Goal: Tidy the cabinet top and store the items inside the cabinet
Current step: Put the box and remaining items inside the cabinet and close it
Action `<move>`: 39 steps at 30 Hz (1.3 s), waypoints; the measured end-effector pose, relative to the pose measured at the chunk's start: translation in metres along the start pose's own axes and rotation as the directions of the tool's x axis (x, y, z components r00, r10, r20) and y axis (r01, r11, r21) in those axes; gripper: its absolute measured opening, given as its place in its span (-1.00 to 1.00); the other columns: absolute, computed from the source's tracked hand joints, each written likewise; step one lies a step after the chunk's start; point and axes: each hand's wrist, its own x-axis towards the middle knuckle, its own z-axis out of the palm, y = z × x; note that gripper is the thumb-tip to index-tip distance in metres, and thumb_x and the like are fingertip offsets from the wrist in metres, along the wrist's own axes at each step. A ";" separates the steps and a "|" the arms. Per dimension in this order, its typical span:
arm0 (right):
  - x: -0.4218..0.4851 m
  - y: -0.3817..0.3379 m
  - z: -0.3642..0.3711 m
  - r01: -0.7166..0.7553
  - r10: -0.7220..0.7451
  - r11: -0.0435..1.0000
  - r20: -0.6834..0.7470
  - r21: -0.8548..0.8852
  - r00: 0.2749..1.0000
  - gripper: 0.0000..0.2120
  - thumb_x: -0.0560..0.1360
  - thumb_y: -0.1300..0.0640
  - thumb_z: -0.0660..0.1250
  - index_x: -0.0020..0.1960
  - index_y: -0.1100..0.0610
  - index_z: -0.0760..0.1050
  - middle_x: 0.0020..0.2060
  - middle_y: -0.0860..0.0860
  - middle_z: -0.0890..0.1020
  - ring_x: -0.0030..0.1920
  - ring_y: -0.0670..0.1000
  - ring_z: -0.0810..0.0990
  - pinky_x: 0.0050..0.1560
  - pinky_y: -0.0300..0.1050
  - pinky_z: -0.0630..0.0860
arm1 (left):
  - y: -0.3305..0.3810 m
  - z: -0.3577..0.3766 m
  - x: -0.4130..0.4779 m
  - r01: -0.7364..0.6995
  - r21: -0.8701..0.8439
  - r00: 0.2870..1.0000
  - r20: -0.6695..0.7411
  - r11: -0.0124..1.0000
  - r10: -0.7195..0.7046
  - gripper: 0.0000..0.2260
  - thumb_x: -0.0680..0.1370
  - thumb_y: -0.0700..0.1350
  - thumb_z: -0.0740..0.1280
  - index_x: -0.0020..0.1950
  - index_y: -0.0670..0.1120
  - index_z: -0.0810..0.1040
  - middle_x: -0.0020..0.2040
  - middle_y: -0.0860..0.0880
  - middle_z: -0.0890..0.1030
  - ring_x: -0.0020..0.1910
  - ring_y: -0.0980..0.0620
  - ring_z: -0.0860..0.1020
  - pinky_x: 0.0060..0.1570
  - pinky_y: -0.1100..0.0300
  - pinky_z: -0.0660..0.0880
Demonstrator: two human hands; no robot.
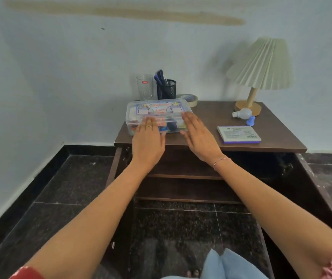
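Note:
A clear plastic box (159,109) with a printed label and small items inside lies at the left front of the dark wooden cabinet top (211,117). My left hand (148,139) is flat and open at the box's front left side. My right hand (198,135) is open at its front right side. Both hands reach toward the box; I cannot tell whether they touch it. Both cabinet doors hang open, showing shelves (185,175) below.
Behind the box stand a drinking glass (145,87), a black mesh pen holder (166,88) and a tape roll (189,98). At right: a pleated lamp (261,65), a light bulb (243,113), a small blue piece (250,120), a white-and-purple packet (238,134). Dark tiled floor.

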 end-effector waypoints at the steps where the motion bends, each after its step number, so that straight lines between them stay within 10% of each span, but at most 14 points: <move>1: 0.012 -0.001 0.003 -0.096 0.098 0.993 -0.023 0.070 0.995 -0.44 0.63 -0.03 0.06 0.53 0.19 0.06 0.50 0.14 0.19 0.51 0.08 0.16 0.44 -0.14 0.09 | -0.004 0.000 0.009 0.069 -0.060 0.997 -0.039 0.996 -0.071 -0.47 0.63 0.03 0.10 0.52 -0.22 0.13 0.50 -0.19 0.24 0.48 -0.11 0.25 0.40 0.01 0.28; 6: 0.060 0.004 0.023 -0.539 0.545 0.731 0.118 0.418 0.830 -0.29 0.61 -0.12 0.07 0.55 0.22 -0.15 0.55 0.15 0.00 0.55 0.12 0.02 0.50 -0.04 0.04 | -0.026 0.005 0.051 0.411 -0.322 0.876 -0.119 0.853 -0.467 -0.48 0.61 -0.02 0.20 0.51 -0.20 0.15 0.49 -0.17 0.25 0.47 -0.11 0.24 0.35 0.02 0.34; 12: 0.081 0.003 0.040 -0.696 0.754 0.341 0.259 0.632 0.604 -0.44 0.62 0.07 0.15 0.49 0.30 0.05 0.36 0.22 0.40 0.32 0.18 0.45 0.14 -0.10 0.47 | -0.044 0.023 0.072 0.775 -0.531 0.563 0.335 0.342 -0.756 -0.52 0.59 0.12 0.19 0.33 -0.21 0.40 0.29 -0.19 0.47 0.24 -0.17 0.48 0.16 0.00 0.47; 18: 0.089 0.007 0.043 -0.732 0.790 0.169 0.354 0.660 0.501 -0.63 0.59 0.15 0.16 0.34 0.27 0.22 0.27 0.22 0.46 0.21 0.17 0.53 0.05 -0.09 0.50 | -0.044 0.027 0.070 0.746 -0.647 0.523 0.423 0.157 -0.740 -0.59 0.60 0.13 0.17 0.29 -0.13 0.44 0.23 -0.13 0.54 0.16 -0.10 0.55 0.16 0.02 0.53; 29: 0.068 0.004 0.015 -0.807 0.692 -0.010 0.587 0.590 0.421 -0.52 0.55 0.23 0.27 0.37 0.24 0.13 0.24 0.20 0.47 0.18 0.14 0.55 0.16 -0.02 0.55 | -0.033 0.011 0.029 0.772 -0.627 0.427 0.385 0.108 -0.818 -0.62 0.57 0.15 0.20 0.29 -0.03 0.47 0.27 -0.15 0.45 0.25 -0.12 0.39 0.19 -0.02 0.46; 39: 0.015 -0.014 -0.028 -0.819 0.578 -0.211 0.744 0.533 0.335 -0.51 0.43 0.23 0.42 0.32 0.18 0.35 0.13 0.15 0.58 0.05 0.10 0.63 -0.07 -0.06 0.63 | -0.013 -0.025 -0.025 0.562 -0.773 0.423 0.573 -0.293 -0.701 -0.70 0.62 -0.01 0.19 0.35 0.00 0.36 0.21 -0.12 0.53 0.08 -0.01 0.58 0.11 0.00 0.56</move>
